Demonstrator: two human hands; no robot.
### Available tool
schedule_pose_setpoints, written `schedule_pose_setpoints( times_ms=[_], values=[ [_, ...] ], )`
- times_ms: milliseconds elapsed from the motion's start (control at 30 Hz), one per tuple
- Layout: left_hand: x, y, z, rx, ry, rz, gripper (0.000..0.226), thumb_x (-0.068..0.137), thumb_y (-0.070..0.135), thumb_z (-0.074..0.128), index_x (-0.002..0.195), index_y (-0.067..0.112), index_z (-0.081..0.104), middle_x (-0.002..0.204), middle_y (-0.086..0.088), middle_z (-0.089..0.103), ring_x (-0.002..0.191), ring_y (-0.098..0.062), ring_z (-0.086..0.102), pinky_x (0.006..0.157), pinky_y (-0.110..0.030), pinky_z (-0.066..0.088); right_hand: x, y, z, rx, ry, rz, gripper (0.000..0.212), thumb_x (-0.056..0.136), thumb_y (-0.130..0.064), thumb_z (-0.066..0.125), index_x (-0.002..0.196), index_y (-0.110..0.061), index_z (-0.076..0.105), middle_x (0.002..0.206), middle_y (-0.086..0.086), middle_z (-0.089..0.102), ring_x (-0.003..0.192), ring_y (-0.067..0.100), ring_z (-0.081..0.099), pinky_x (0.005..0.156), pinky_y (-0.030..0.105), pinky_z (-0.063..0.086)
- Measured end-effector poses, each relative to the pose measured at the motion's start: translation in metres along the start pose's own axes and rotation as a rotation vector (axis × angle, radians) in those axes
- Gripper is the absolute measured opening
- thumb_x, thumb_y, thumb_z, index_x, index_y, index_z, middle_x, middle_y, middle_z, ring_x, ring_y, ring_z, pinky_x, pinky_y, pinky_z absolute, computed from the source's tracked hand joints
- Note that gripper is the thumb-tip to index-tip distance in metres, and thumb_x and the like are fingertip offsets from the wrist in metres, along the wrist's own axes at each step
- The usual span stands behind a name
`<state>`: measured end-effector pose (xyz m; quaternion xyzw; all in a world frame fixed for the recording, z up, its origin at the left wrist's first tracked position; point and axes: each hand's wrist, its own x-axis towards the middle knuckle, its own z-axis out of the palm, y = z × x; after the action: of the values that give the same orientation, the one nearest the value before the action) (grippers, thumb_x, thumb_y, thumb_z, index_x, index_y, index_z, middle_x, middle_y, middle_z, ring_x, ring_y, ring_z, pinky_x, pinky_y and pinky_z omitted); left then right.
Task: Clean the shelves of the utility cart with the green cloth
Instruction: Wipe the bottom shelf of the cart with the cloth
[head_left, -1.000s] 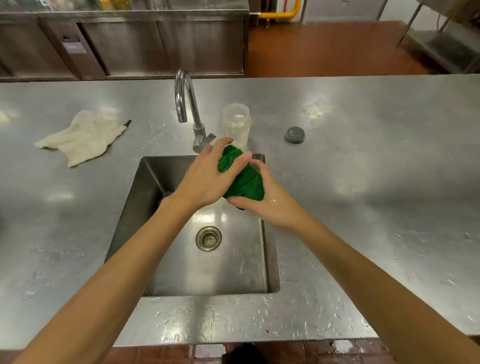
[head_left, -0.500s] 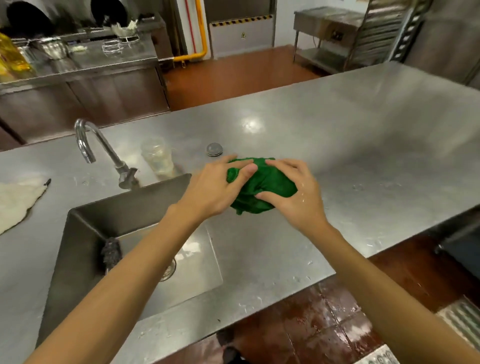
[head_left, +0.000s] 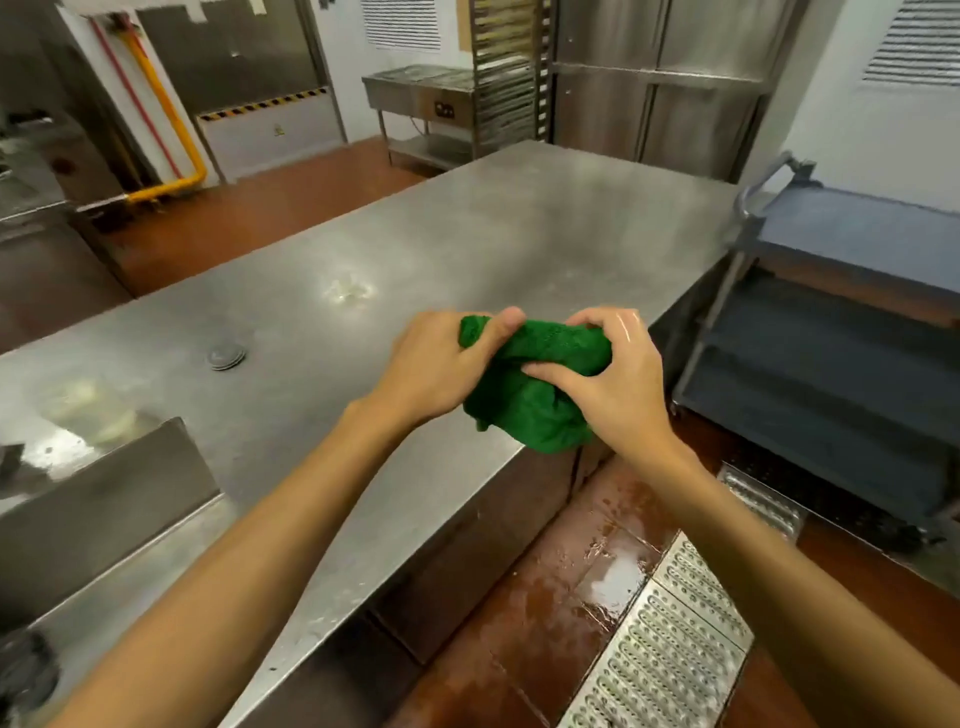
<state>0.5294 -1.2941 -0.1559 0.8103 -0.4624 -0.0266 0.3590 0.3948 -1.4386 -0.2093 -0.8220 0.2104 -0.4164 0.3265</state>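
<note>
Green cloth (head_left: 530, 395), bunched up, is sitting at frame centre over the counter's (head_left: 467, 249) edge. You are gripping it with both hands: your left hand (head_left: 441, 369) is pinching its upper-left end and your right hand (head_left: 618, 384) is curling over its right side. The dark cart (head_left: 831, 332) is standing at the right edge, past the counter's end. A sink (head_left: 104, 493) is lying lower left, and a grate (head_left: 670, 649) is crossing the wet floor lower right.

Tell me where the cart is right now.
Head view, far right: the cart stands on the floor just beyond the right end of the counter.
</note>
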Motion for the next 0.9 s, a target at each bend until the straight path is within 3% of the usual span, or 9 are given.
schedule_pose_setpoints(
  times_ms=[133,200,300,433,500,600,700,767,900],
  values=[
    [0.019,0.051,0.042,-0.138,-0.033,0.041,0.065,0.096,0.063,0.042,0.056,0.011,0.040,0.051,-0.003,0.032,0.045,-0.012,0.031,0.049,-0.030,0.025,-0.016,0.042,-0.070,-0.039,-0.034,0.132,0.066,0.059,-0.053,0.088,0.112,-0.024,0.060,0.109,-0.002,0.048,0.093,0.000,0.048,0.082,0.009,0.039],
    [0.031,0.071,0.062,-0.195,-0.086,0.058,0.069,0.097,0.063,0.040,0.058,0.006,0.040,0.054,-0.005,0.032,0.047,-0.015,0.034,0.051,-0.032,0.027,-0.023,0.061,-0.105,-0.088,-0.099,0.143,0.063,0.065,-0.039,0.090,0.118,-0.022,0.059,0.110,-0.002,0.046,0.090,0.002,0.048,0.082,0.008,0.041],
    [0.049,0.101,0.092,-0.221,-0.154,0.092,0.068,0.098,0.063,0.037,0.058,0.009,0.038,0.052,-0.002,0.034,0.045,-0.012,0.036,0.051,-0.028,0.032,-0.033,0.086,-0.148,-0.273,-0.101,0.163,0.055,0.076,-0.012,0.082,0.125,-0.019,0.058,0.109,-0.005,0.044,0.091,0.008,0.047,0.085,0.021,0.046],
    [0.068,0.140,0.126,-0.339,-0.199,0.121,0.068,0.099,0.059,0.039,0.058,0.005,0.045,0.052,0.001,0.041,0.046,-0.008,0.041,0.048,-0.022,0.032,-0.045,0.120,-0.200,-0.439,0.041,0.274,0.025,0.080,-0.035,0.078,0.098,-0.020,0.069,0.101,0.000,0.054,0.098,0.017,0.046,0.083,0.028,0.039],
    [0.079,0.155,0.143,-0.371,-0.254,0.146,0.070,0.098,0.060,0.040,0.059,0.002,0.049,0.053,0.001,0.046,0.048,-0.008,0.046,0.051,-0.023,0.036,-0.049,0.134,-0.220,-0.446,0.034,0.367,0.020,0.085,-0.040,0.072,0.090,-0.024,0.063,0.102,0.001,0.059,0.103,0.022,0.049,0.081,0.028,0.033],
    [0.097,0.173,0.170,-0.387,-0.337,0.211,0.067,0.096,0.063,0.043,0.057,0.008,0.052,0.053,0.001,0.051,0.052,-0.009,0.051,0.056,-0.025,0.042,-0.054,0.146,-0.237,-0.321,0.068,0.540,0.014,0.097,-0.029,0.058,0.097,-0.020,0.048,0.091,0.003,0.063,0.088,0.028,0.061,0.065,0.033,0.041],
    [0.121,0.184,0.200,-0.390,-0.397,0.273,0.085,0.082,0.080,0.044,0.070,-0.003,0.063,0.064,-0.012,0.066,0.062,-0.017,0.065,0.067,-0.035,0.053,-0.054,0.163,-0.256,-0.270,0.106,0.620,0.008,0.101,-0.024,0.049,0.104,-0.018,0.045,0.080,0.002,0.060,0.067,0.018,0.057,0.048,0.019,0.037],
    [0.139,0.189,0.219,-0.393,-0.438,0.283,0.094,0.074,0.084,0.044,0.076,-0.008,0.063,0.070,-0.021,0.069,0.068,-0.027,0.071,0.071,-0.042,0.057,-0.049,0.177,-0.270,-0.306,0.103,0.627,0.005,0.102,-0.024,0.048,0.106,-0.021,0.047,0.084,0.001,0.062,0.066,0.010,0.055,0.050,0.018,0.038],
    [0.178,0.197,0.254,-0.371,-0.514,0.294,0.091,0.079,0.082,0.049,0.076,-0.008,0.064,0.077,-0.024,0.070,0.077,-0.033,0.071,0.077,-0.047,0.056,-0.032,0.208,-0.295,-0.387,0.118,0.641,0.014,0.100,-0.029,0.052,0.110,-0.020,0.052,0.089,0.001,0.064,0.072,0.017,0.059,0.059,0.032,0.041]
  ],
)
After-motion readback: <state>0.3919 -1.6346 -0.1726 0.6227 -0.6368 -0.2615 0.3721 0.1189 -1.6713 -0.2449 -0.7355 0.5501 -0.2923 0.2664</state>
